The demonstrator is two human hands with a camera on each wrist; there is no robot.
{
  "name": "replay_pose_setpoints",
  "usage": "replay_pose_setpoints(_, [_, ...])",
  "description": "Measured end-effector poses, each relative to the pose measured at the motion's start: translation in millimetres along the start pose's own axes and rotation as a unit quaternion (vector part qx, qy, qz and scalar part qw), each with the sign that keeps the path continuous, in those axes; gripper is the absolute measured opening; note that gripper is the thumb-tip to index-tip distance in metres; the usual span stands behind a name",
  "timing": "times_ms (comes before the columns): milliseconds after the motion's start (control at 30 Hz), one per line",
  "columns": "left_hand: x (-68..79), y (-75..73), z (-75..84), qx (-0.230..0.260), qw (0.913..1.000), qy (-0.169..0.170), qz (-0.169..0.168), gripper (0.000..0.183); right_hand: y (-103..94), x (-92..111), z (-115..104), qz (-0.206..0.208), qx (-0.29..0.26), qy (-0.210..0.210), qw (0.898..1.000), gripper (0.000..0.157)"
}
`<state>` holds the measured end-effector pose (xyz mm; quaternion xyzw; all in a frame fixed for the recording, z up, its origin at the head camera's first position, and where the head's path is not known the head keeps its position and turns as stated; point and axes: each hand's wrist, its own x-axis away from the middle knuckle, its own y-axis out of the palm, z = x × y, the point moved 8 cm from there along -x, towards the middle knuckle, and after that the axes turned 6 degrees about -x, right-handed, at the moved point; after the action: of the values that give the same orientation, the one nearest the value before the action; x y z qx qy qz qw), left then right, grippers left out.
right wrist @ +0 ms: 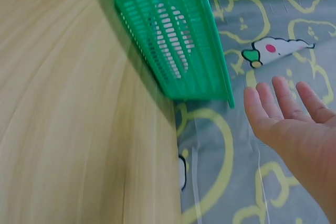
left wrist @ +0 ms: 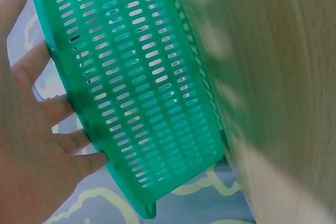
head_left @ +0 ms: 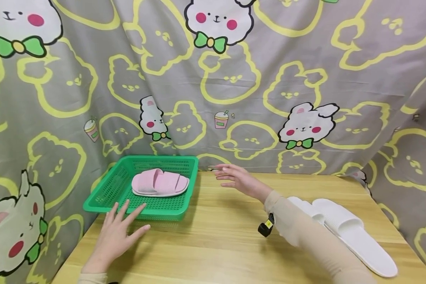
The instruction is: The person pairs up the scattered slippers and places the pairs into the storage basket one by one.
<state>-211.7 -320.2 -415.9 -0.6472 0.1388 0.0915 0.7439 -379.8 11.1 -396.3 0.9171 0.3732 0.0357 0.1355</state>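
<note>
A green plastic basket (head_left: pixel 195 189) with slotted walls stands at the left of the wooden table. Inside it lie pink slippers (head_left: pixel 168 183), close together. My left hand (head_left: pixel 117 236) is at the basket's near edge with its fingers spread; in the left wrist view that hand (left wrist: pixel 47 124) has its fingertips at the green rim (left wrist: pixel 79 108). To the right of the basket my right hand (head_left: pixel 241 180) hovers over the table's far part, fingers extended, holding nothing. In the right wrist view the hand (right wrist: pixel 294 119) is apart from the basket (right wrist: pixel 173 40).
A pair of white slippers (head_left: pixel 367 240) lies at the table's right, partly covered by my right forearm. Behind and at both sides hangs a grey curtain (head_left: pixel 234 150) with cartoon prints. Bare wood (head_left: pixel 213 240) shows between the basket and the white slippers.
</note>
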Motion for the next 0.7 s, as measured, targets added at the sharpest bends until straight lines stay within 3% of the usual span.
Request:
replay_pose_setpoints(467, [-2.9, -5.8, -0.3, -0.010, 0.9994, -0.012, -0.031, 0.071, -38.8, 43, -14, 0.044, 0.058, 0.006, 0.997, 0.060])
replay_pose_setpoints(700, [-9.3, -10.0, 4.6, -0.014, 0.9994, -0.009, -0.031, 0.075, -56.8, 64, -16, 0.063, 0.063, 0.008, 0.996, 0.054])
